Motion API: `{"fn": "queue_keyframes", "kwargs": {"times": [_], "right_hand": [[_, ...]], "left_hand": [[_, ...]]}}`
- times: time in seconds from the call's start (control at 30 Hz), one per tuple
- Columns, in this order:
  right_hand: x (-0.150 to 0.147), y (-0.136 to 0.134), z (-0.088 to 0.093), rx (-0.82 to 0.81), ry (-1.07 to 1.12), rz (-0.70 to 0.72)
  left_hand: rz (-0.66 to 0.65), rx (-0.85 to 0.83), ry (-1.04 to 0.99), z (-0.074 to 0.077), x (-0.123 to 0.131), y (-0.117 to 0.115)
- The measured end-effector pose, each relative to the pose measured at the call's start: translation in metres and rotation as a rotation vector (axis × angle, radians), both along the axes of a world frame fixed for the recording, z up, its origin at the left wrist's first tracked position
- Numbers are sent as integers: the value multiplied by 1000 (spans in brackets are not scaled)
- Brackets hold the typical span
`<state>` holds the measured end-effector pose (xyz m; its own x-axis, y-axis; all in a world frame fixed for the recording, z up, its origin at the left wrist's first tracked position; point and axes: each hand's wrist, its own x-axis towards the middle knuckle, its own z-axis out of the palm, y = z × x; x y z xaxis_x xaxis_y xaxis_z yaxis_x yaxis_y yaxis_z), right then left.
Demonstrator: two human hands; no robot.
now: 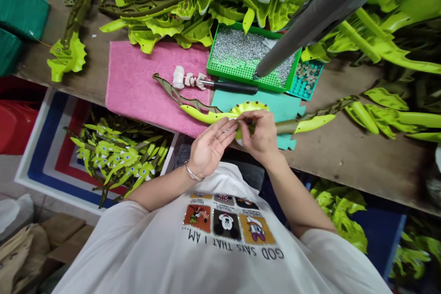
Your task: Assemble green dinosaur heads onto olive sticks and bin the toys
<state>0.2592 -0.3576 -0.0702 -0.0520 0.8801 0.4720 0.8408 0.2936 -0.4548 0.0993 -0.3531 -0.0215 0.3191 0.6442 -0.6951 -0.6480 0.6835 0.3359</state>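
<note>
A lime-green plastic toy part (251,111) with a long pointed tail lies at the near edge of the workbench (344,156). My right hand (262,134) is closed in a pinch on it. My left hand (211,146) is palm up beside it, fingers loosely stretched, with a few tiny screws resting on the fingers. A screwdriver (220,84) with a cloth-wrapped handle lies on the pink cloth (138,82) just beyond my hands.
A green tray (248,53) of small silver screws and a teal tray (306,79) sit behind. Piles of green toy parts (193,4) cover the back of the bench. A grey pole (327,9) crosses overhead. A bin of assembled parts (117,154) stands lower left.
</note>
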Motion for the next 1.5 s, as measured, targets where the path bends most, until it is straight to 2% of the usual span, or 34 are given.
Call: {"fn": "queue_keyframes", "kwargs": {"times": [0.2,0.4,0.6,0.7,0.8,0.9,0.97,1.17,1.4,1.5], "right_hand": [[-2,2,3,88,-44,14],[-13,-7,20,29,49,49],[-32,-11,23,150,-45,78],[-39,-11,21,128,-40,83],[-42,-8,17,62,119,95],[-43,1,11,-61,276,49],[-42,8,6,-86,265,9],[-40,20,-6,28,61,9],[-49,2,16,125,113,1],[-55,-12,18,149,138,-68]], "left_hand": [[23,8,-11,-3,-4,2],[52,-17,-3,1,-4,1],[87,22,9,2,-5,-6],[116,24,14,-1,-8,-9],[154,31,15,-4,-12,-9],[192,47,21,-5,-17,-7],[219,76,36,-6,-20,-6],[229,127,57,-8,-25,-4],[216,141,52,-5,-17,-8],[180,146,21,-3,-10,-13]]}}
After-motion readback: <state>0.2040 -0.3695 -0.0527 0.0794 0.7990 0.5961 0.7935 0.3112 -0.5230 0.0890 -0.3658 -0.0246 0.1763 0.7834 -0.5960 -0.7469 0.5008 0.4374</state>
